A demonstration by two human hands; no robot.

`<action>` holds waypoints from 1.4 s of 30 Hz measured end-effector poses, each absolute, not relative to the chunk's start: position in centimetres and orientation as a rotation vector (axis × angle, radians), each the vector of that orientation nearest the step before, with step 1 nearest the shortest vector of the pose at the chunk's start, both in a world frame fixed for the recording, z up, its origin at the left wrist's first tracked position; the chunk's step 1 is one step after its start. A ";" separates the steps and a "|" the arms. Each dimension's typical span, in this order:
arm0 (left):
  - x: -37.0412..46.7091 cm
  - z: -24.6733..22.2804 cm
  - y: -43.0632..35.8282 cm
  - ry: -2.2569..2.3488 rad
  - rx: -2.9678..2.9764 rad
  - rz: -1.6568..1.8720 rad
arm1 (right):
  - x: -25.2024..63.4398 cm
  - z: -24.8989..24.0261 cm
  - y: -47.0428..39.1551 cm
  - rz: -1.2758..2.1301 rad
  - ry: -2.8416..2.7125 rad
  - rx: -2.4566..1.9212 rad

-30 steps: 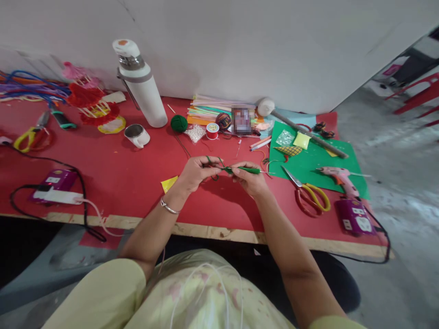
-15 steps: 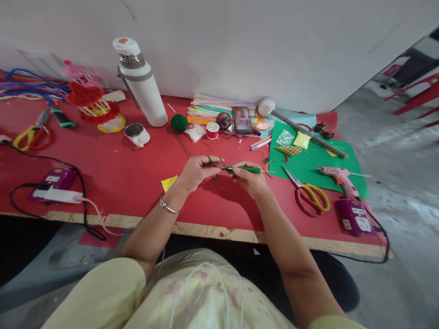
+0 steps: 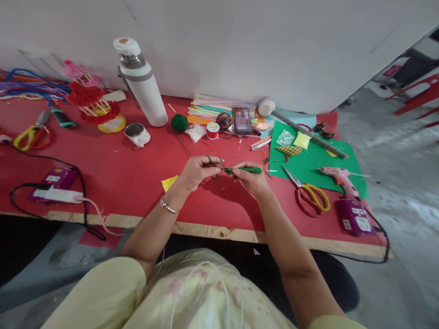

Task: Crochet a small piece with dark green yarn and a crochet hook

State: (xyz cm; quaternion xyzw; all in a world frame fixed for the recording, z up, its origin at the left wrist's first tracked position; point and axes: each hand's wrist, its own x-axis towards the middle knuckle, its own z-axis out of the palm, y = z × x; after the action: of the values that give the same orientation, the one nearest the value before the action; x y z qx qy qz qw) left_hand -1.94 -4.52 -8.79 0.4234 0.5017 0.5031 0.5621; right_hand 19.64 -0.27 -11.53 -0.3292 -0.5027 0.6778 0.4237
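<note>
Over the red table my two hands meet, fingertips close together. My right hand (image 3: pixel 252 177) pinches a crochet hook (image 3: pixel 253 170) with a green handle; its thin metal end points right. Between the hands is a small piece of dark green yarn work (image 3: pixel 226 170), partly covered by fingers. My left hand (image 3: pixel 199 172) is closed on the green yarn, a strand of which loops over its forefinger. A loose green loop hangs below the left fingertips. Beyond the hands lies a ball of green yarn (image 3: pixel 179 122).
A white bottle (image 3: pixel 146 91) and a cup (image 3: pixel 137 135) stand at back left. Scissors (image 3: pixel 310 196), a pink glue gun (image 3: pixel 338 176) and a purple power socket (image 3: pixel 355 217) lie right, near a green sheet (image 3: pixel 308 171). A yellow packet (image 3: pixel 169 183) lies beside my left wrist.
The crochet hook has shifted very slightly to the right with my right hand. My left hand stays in nearly the same place, still with the yarn.
</note>
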 end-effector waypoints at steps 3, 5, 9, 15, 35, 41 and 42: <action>-1.9 -8.8 -4.5 1.197 1.004 1.190 | 19.7 -11.8 -0.3 1.655 -1.307 -0.796; -1.9 -8.7 -4.4 1.203 1.021 1.212 | 19.7 -11.8 -0.3 1.635 -1.321 -0.794; -1.8 -8.4 -4.4 1.199 1.028 1.233 | 19.7 -11.7 -0.3 1.639 -1.318 -0.791; -1.8 -8.4 -4.4 1.219 1.035 1.241 | 19.6 -11.5 -0.5 1.667 -1.318 -0.801; -1.2 -8.4 -4.4 1.285 1.010 1.338 | 19.1 -10.5 -1.3 1.334 -1.505 -0.857; -1.2 -8.3 -4.5 1.293 1.027 1.339 | 19.2 -10.3 -1.2 1.309 -1.554 -0.816; -1.2 -8.3 -4.5 1.300 1.037 1.336 | 19.2 -10.3 -1.3 1.294 -1.560 -0.824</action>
State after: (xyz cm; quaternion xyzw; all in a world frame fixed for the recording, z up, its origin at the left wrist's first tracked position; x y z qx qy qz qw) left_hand -1.25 -4.47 -8.34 0.4256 0.5335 0.5484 0.4831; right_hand 19.18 -1.27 -10.31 -0.3347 -0.6335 0.5255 0.4587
